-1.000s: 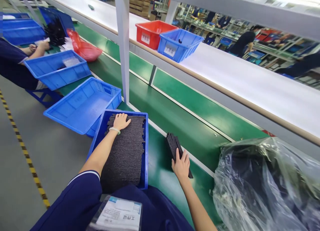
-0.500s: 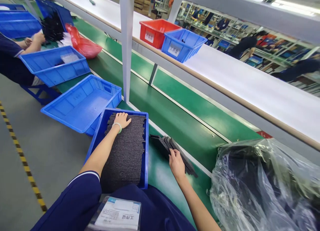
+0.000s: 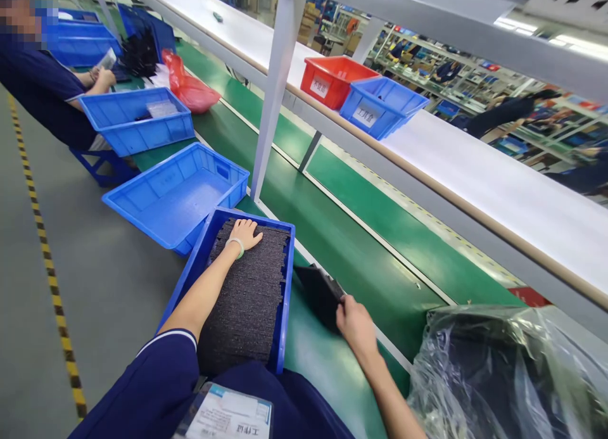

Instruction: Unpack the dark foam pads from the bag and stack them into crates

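My left hand (image 3: 244,234) lies flat, fingers apart, on the far end of a long row of black foam sheets (image 3: 247,299). The row, packed on edge, fills a blue bin (image 3: 287,287) in front of me. To the right of that bin, my right hand (image 3: 352,322) is closed on the near end of a small stack of black foam sheets (image 3: 319,293) over the green bench. The stack is tilted, and the fingertips are partly hidden behind the hand.
A blue bin (image 3: 185,192) with a bare floor sits beyond the full one. A clear plastic bag (image 3: 503,369) with black contents lies at right. Red (image 3: 327,78) and blue (image 3: 380,106) boxes stand on the shelf (image 3: 475,154). A co-worker (image 3: 42,78) sits at far left.
The foam sheets by my right hand were fanned out and leaning; now they are gathered into a closer stack in its grip. My left hand stays on the row. The whole view has shifted slightly.
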Available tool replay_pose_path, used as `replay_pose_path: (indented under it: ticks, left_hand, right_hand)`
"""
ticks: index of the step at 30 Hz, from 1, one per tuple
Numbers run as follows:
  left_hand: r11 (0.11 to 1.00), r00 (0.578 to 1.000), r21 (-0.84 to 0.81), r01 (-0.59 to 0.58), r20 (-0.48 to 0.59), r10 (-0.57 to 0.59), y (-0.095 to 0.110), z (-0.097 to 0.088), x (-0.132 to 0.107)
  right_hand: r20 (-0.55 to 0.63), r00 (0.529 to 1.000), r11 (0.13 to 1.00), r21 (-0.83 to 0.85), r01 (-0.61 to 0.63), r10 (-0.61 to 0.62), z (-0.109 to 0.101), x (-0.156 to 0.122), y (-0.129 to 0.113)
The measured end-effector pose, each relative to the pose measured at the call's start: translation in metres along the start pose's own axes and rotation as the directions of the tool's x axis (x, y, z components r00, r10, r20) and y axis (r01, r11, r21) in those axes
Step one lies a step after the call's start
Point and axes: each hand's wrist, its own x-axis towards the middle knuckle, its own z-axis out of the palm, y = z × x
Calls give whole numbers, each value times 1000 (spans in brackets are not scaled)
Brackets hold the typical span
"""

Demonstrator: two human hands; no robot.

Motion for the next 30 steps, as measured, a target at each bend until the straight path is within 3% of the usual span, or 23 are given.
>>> replay_pose_path:
  ticks: [3,5,8,12,16,21,25,30]
  left_hand:
    - [1000,1000,-3,-5,-1,5,1,-1,-3]
    - [1000,1000,-2,-6,-3,6,2,-1,-5]
    - [1000,1000,1,-7,-7,7,3,-2,-9]
    - [1000,1000,9,0,-13,0,4,-1,-13]
    - [1000,1000,11,14,-23,-14,5,2,-15]
    - [1000,1000,-7,4,-30,-4,6,2,-18]
    - [1000,999,-28,6,-47,-7,7,3,-17]
    - [999,998,-43,7,-61,-9,7,2,-17]
  right_hand:
    - [-251,968,995,94,37,-12,-64,31,-1]
    - [-440,888,975,100,199,-136,-102,59,-13]
    - [-534,772,897,54,439,-346,-130,106,-54]
    - [-430,670,737,18,676,-605,-113,166,-128]
    - [-285,643,670,1,742,-711,-85,204,-177]
    - [-285,627,647,32,762,-725,-83,225,-189]
    - [-270,596,613,26,789,-756,-83,229,-188]
    - [-309,596,614,45,788,-741,-78,233,-187]
